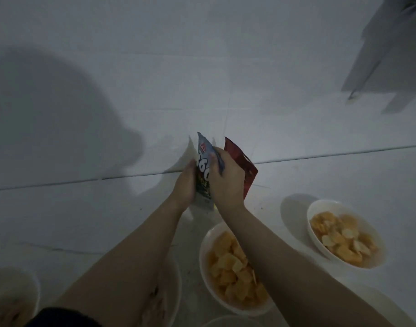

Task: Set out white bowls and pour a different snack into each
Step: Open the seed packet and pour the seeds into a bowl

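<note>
Gripping a blue snack packet (204,168) between left hand (185,182) and right hand (225,180), red packet (243,166) behind; likely gathering emptied packets (filled bowls (205,246) nearer). Next, probably calling for setting them aside.

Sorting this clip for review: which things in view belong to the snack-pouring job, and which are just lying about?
Part of the job:
blue-grey snack packet, held by left hand and right hand
red packet
middle bowl of chips
right bowl of chips
left bowl, partly hidden

Lying about:
grey furniture, top right
</note>
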### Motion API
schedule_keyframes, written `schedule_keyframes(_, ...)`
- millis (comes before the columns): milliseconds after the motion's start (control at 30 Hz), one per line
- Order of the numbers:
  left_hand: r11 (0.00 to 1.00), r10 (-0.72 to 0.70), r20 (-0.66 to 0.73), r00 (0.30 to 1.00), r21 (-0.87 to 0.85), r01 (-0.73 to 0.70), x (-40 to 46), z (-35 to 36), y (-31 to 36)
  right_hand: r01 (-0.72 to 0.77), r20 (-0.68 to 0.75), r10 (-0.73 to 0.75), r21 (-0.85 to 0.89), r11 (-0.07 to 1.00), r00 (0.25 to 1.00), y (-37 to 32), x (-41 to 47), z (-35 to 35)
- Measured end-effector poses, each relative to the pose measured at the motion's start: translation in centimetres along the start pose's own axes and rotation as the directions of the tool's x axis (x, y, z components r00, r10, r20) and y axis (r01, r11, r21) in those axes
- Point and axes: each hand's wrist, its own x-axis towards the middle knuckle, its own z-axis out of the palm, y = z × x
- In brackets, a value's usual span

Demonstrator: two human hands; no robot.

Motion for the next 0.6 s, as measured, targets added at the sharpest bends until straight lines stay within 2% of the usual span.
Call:
schedule_keyframes(133,0.998,0.068,-0.101,0.993,-0.012,-0.069,-0.1,0.2,-1.0,-0.003,-0.057,0.007,0.076,0.997,0.998,-0.7,-0.3,-0.6)
schedule_keyframes(300,0.959,0.276,-0.176,0.945,-0.015,-0.283,-4.0,1.1,2.2,0.009,-0.104,0.017,0.244,0.970,0.994,-4.5,-1.4,-3.7)
schedule_keyframes(433,0.929,0.360,-0.243,0.901,-0.002,-0.371,-8.6,2.5,4.7,0.016,-0.127,0.031,0.352,0.936,0.991,-7.6,-3.1,-7.8)
schedule_keyframes(600,0.858,0.514,-0.228,0.827,0.146,-0.493,-14.8,5.0,5.7,0.036,-0.155,0.031,0.411,0.911,0.987,-10.1,-6.0,-13.8)
